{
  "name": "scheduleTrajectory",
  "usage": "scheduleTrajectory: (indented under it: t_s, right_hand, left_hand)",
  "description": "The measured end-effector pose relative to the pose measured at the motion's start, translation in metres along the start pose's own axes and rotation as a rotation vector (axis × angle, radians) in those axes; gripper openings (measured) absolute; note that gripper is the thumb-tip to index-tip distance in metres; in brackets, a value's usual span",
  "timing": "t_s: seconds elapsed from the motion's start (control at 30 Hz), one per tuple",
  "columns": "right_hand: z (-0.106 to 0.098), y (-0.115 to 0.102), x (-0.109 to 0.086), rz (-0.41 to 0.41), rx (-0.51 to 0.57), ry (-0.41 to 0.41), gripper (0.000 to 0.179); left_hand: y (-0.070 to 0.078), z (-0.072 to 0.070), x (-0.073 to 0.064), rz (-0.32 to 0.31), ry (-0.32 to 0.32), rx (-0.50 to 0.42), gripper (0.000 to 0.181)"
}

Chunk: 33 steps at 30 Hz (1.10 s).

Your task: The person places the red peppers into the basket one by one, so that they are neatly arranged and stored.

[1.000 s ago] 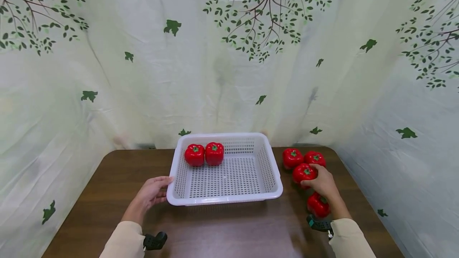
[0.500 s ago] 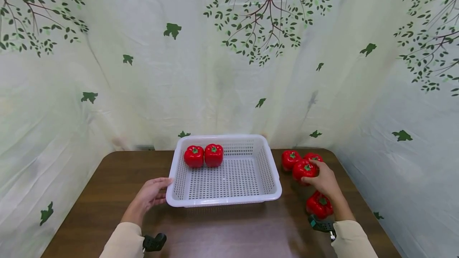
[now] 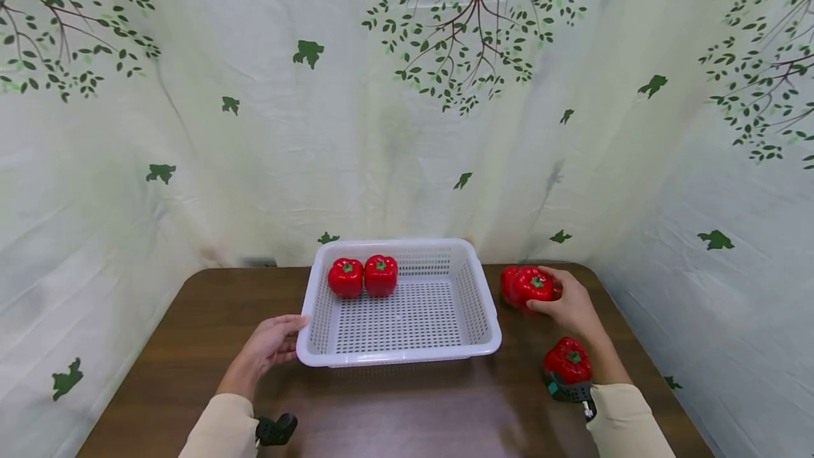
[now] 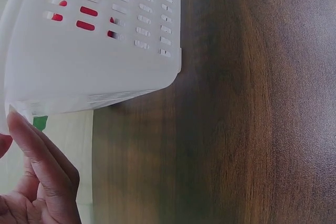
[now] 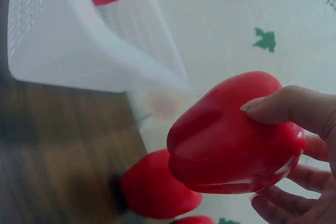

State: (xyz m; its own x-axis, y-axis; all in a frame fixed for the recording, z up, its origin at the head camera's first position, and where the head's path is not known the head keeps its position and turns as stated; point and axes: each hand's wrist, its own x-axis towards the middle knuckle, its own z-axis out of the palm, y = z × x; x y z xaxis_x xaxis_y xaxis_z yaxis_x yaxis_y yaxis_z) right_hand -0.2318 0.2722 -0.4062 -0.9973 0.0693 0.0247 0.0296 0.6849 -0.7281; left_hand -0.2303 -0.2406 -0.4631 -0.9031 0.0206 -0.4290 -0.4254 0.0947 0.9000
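Observation:
My right hand (image 3: 572, 308) grips a red bell pepper (image 3: 534, 285) with a green stem, thumb on one side and fingers on the other. In the right wrist view this pepper (image 5: 231, 140) is off the table, above other red peppers (image 5: 157, 187). With thumb and fingertips, my left hand (image 3: 270, 345) pinches the left rim of a white plastic basket (image 3: 397, 357). Side by side in the basket's back left corner stand two red peppers (image 3: 345, 278). Another pepper (image 3: 568, 359) lies near my right wrist. The held pepper and hand partly hide those at the back right.
The brown wooden table (image 3: 420, 415) carries everything. A pale leaf-patterned curtain (image 3: 394, 126) stands behind and at both sides. Black wrist straps with cameras (image 3: 276, 430) stick out from both wrists, the right one close to the nearest pepper.
My right hand has lifted the gripped pepper up from among the others, a little left and back. My left hand stays on the basket rim, and the basket has not moved.

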Motion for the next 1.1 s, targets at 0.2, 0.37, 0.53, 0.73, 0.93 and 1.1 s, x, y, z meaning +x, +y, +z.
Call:
scheduleTrajectory:
  t_s: [0.2, 0.37, 0.53, 0.73, 0.93, 1.1]
  right_hand:
    - [-0.005, -0.013, 0.004, -0.069, -0.019, 0.002, 0.075]
    - [-0.003, -0.020, 0.009, -0.110, -0.017, -0.014, 0.076]
    - [0.006, -0.028, 0.015, -0.099, 0.021, -0.041, 0.075]
    - [0.020, -0.037, 0.022, -0.081, 0.071, -0.084, 0.080]
    - [0.037, -0.046, 0.030, -0.078, 0.118, -0.117, 0.082]
    - [0.052, -0.054, 0.037, -0.106, 0.140, -0.131, 0.080]
  left_hand:
    - [-0.004, 0.005, -0.002, -0.001, -0.001, -0.014, 0.048]
    - [-0.006, 0.006, -0.004, -0.009, 0.014, -0.022, 0.047]
    - [-0.005, 0.005, -0.007, -0.013, 0.012, -0.020, 0.049]
    - [-0.004, 0.006, -0.011, -0.015, 0.023, -0.008, 0.049]
    - [-0.005, 0.007, -0.014, -0.009, 0.021, -0.014, 0.048]
    - [-0.005, 0.008, -0.016, -0.004, 0.024, -0.013, 0.049]
